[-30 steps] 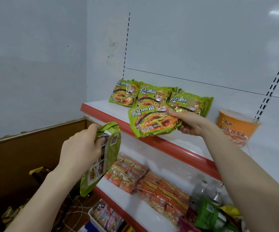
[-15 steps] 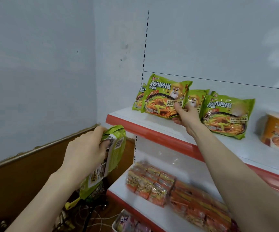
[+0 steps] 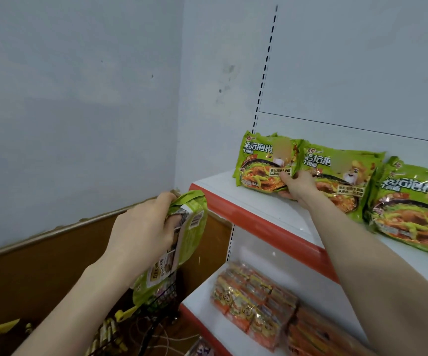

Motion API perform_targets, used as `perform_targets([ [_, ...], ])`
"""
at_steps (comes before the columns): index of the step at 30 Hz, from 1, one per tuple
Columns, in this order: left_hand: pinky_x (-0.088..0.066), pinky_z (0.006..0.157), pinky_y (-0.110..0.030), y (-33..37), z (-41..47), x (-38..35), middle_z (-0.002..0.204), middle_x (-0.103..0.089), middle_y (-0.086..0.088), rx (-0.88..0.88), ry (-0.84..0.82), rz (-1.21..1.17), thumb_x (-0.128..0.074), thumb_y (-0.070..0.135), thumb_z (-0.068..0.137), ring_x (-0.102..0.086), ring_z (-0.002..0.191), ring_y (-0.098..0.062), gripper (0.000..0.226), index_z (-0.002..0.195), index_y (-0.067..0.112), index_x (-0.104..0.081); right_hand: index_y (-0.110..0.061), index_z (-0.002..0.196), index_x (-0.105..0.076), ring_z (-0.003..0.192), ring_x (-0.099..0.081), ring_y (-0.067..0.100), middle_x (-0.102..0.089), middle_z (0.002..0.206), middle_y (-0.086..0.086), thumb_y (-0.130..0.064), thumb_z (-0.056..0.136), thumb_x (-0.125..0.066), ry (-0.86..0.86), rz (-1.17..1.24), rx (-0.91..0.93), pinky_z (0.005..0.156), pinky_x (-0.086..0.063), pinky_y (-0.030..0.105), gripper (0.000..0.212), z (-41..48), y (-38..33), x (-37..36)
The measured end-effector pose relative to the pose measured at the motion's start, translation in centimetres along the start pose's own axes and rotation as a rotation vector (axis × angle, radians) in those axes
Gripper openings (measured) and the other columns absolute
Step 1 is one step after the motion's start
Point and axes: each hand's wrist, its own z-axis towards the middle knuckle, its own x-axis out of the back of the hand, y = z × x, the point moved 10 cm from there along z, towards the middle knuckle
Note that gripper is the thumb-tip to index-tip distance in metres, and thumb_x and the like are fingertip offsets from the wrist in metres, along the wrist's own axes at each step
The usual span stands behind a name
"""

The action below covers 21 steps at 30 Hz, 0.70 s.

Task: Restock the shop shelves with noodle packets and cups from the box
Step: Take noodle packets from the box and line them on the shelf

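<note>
Right arm reaches forward and up over the upper shelf (image 3: 259, 222); the right hand (image 3: 297, 186) sits low against the row of green packets, thumb across the printed front and fingers curled under the lower right corner of the end packet (image 3: 261, 163), pinching it. That packet stands at the left end of the row, its lower edge at the shelf surface, leaning back.

Left arm is bent, with the left hand (image 3: 143, 232) held short of the shelf's corner; its fingers are wrapped round the top of the carried packet (image 3: 189, 240), which hangs clear of the shelf, printed back and barcode outward.

Limits of view: the right hand covers the lower left of the middle packet (image 3: 341, 173); the right packet (image 3: 413, 209) is cut by the frame edge; a sliver of green behind the end packet cannot be identified further. The left hand and forearm hide much of the carried packet. The orange packets (image 3: 254, 301) on the lower shelf (image 3: 202, 299) are blurred, print unreadable; the wire basket (image 3: 161, 301) below is only partly seen.

Against half a second ago: the end packet sits lower and further back in the row; the left hand's grip is unchanged; the orange cup has left the view.
</note>
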Motion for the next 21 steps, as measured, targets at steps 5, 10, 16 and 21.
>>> perform_targets([
  [5, -0.022, 0.045, -0.015, 0.7, 0.3, -1.0, 0.079, -0.051, 0.01, 0.01, -0.006, -0.004, -0.046, 0.034, 0.094, -0.057, 0.076, -0.016, 0.034, 0.126, 0.023, -0.045, -0.006, 0.073, -0.044, 0.078, -0.07, 0.032, -0.066, 0.097, 0.026, -0.02, 0.094, -0.054, 0.0, -0.12, -0.031, 0.076, -0.057, 0.048, 0.027, 1.0, 0.9, -0.1],
  [10, -0.023, 0.045, -0.015, 1.0, 0.5, -1.3, 0.081, -0.054, 0.009, 0.038, 0.001, -0.003, -0.046, 0.034, 0.094, -0.058, 0.078, -0.016, 0.035, 0.127, 0.023, -0.045, -0.01, 0.065, -0.038, 0.025, -0.052, 0.005, -0.058, 0.048, 0.009, -0.021, 0.094, -0.053, 0.052, -0.194, 0.029, 0.044, -0.042, 0.025, 0.035, 1.8, 0.0, 0.7],
  [16, -0.023, 0.047, -0.014, 1.4, 0.5, -0.7, 0.092, -0.064, 0.003, 0.052, 0.017, -0.005, -0.045, 0.035, 0.094, -0.06, 0.083, -0.019, 0.037, 0.129, 0.022, -0.044, -0.01, 0.067, -0.039, 0.08, -0.069, 0.034, -0.063, 0.089, 0.021, -0.012, 0.092, -0.057, 0.105, -0.091, 0.001, 0.079, -0.056, 0.046, 0.031, 2.0, 0.6, 0.0],
  [21, -0.028, 0.046, -0.02, 1.2, -0.1, 0.0, 0.075, -0.054, 0.005, 0.071, 0.036, -0.06, -0.049, 0.033, 0.093, -0.047, 0.063, -0.018, 0.035, 0.125, 0.019, -0.048, -0.006, 0.077, -0.047, 0.066, -0.066, 0.023, -0.06, 0.081, 0.013, -0.003, 0.089, -0.058, 0.024, -0.042, -0.06, 0.067, -0.056, 0.031, 0.017, 1.0, 1.0, 0.0],
])
